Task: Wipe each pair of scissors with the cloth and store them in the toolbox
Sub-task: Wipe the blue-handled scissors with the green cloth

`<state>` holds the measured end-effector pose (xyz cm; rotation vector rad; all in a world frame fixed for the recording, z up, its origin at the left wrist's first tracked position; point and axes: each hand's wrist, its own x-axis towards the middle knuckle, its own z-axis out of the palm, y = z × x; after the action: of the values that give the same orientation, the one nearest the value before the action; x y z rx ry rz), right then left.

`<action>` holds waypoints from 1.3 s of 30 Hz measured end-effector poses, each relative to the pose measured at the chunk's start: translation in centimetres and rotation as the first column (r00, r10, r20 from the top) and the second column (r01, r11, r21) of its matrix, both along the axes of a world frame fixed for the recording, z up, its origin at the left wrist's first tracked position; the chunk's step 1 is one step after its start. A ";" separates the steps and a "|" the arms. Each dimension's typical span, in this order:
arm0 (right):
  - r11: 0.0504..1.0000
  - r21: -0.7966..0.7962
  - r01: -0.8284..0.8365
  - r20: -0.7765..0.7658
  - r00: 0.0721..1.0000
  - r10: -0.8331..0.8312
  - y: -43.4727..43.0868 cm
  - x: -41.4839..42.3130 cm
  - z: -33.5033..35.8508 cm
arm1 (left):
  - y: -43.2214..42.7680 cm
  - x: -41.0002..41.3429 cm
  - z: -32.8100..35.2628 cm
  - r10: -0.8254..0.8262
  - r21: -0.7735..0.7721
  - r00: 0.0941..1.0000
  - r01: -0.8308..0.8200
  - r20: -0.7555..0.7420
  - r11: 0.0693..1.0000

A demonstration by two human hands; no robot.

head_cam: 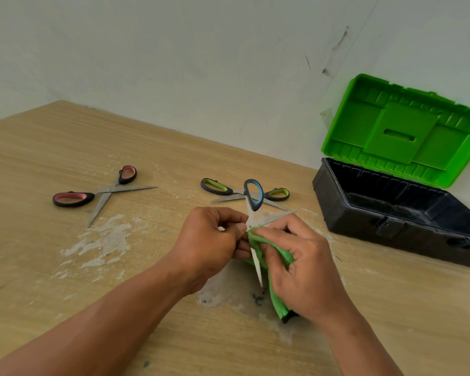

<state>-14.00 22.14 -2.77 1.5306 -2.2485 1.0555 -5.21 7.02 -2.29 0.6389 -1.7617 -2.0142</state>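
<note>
My left hand [209, 240] grips a pair of blue-handled scissors [253, 195] near the pivot, one handle loop pointing up and a blade pointing down toward me. With my right hand [299, 263] I hold a green cloth [278, 289] pressed against the blades. A pink-handled pair [73, 199] lies open on the table at the left. Behind my hands lies a green-handled pair [216, 186], also open. The toolbox [385, 213], black with a raised green lid [402, 131], stands open at the right.
The wooden table [65, 267] has white worn patches around my hands. A white wall runs close behind the table's far edge and behind the toolbox lid.
</note>
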 end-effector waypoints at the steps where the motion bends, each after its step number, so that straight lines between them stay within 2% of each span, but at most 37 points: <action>1: 1.000 0.010 -0.022 0.017 1.000 0.022 0.1 0.0 0.0 | -0.1 -0.1 -0.1 0.010 -0.003 1.000 -0.010 0.000 1.000; 4: 0.990 0.095 -0.103 0.093 0.991 0.094 0.8 0.1 0.0 | -0.5 0.1 -0.2 0.029 -0.006 1.000 -0.029 0.008 1.000; 8: 1.000 0.007 -0.006 0.042 0.999 0.006 0.0 -0.2 0.0 | -0.2 0.1 0.1 0.006 0.008 1.000 -0.006 0.006 1.000; 12: 0.984 0.115 -0.135 0.132 0.984 0.120 1.0 -0.1 0.1 | -0.5 0.2 0.3 0.027 0.006 1.000 -0.027 -0.004 1.000; 16: 0.997 0.047 -0.059 0.053 0.997 0.056 0.1 -0.1 -0.1 | -0.5 0.1 0.2 0.038 0.005 0.999 -0.038 0.004 0.999; 20: 0.975 0.152 -0.162 0.117 0.983 0.145 1.2 0.0 0.2 | -0.5 0.3 0.3 0.036 0.011 0.999 -0.036 0.003 0.999; 24: 0.992 0.077 -0.101 0.025 0.995 0.100 0.6 0.0 0.0 | -0.5 0.3 0.6 0.034 0.015 0.999 -0.035 0.013 0.999; 28: 0.970 0.140 -0.196 0.099 0.978 0.184 1.3 -0.1 0.1 | -0.8 0.3 0.7 0.040 0.059 0.999 -0.040 0.010 0.997; 32: 0.989 0.073 -0.127 0.044 0.991 0.124 1.0 0.0 0.1 | -1.1 0.4 0.9 0.043 0.078 0.999 -0.043 0.007 0.996; 36: 0.967 0.128 -0.221 0.090 0.973 0.211 1.4 0.0 0.2 | -1.2 0.4 0.9 0.036 0.077 0.999 -0.037 0.017 0.996; 39: 0.982 0.084 -0.169 0.064 0.984 0.164 1.3 -0.1 0.2 | -1.5 0.4 1.0 0.049 0.094 0.999 -0.050 0.012 0.994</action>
<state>-14.05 23.40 -2.58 1.7737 -2.2662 1.0677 -4.77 5.57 -1.33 0.7153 -1.6473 -2.0741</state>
